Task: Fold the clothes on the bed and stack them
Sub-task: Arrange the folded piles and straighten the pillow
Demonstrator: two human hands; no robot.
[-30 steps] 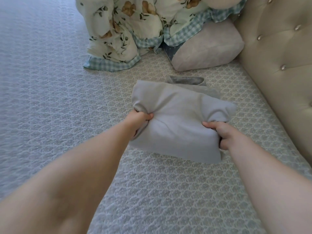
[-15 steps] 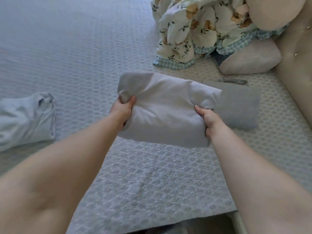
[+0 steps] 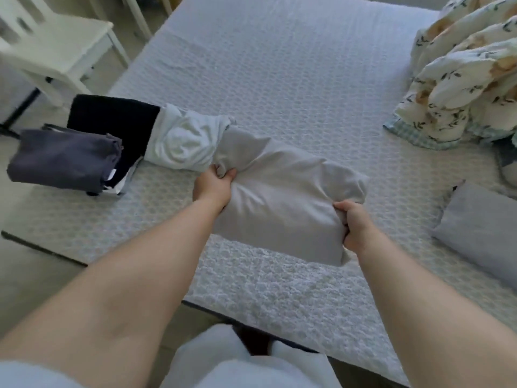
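Head view: both hands (image 3: 214, 186) (image 3: 354, 224) grip folded grey garment (image 3: 279, 197) edges.

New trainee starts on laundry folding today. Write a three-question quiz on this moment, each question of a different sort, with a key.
1. True or false: only one hand holds the folded grey garment.
2. Multiple choice: which folded piece lies closest to the left hand? A) the white garment B) the dark blue-grey garment C) the black garment
3. Fill in: the floral quilt is bunched at the far ___ side of the bed.

Key: 1. False; the right hand has a grip on it too. 2. A. 3. right.
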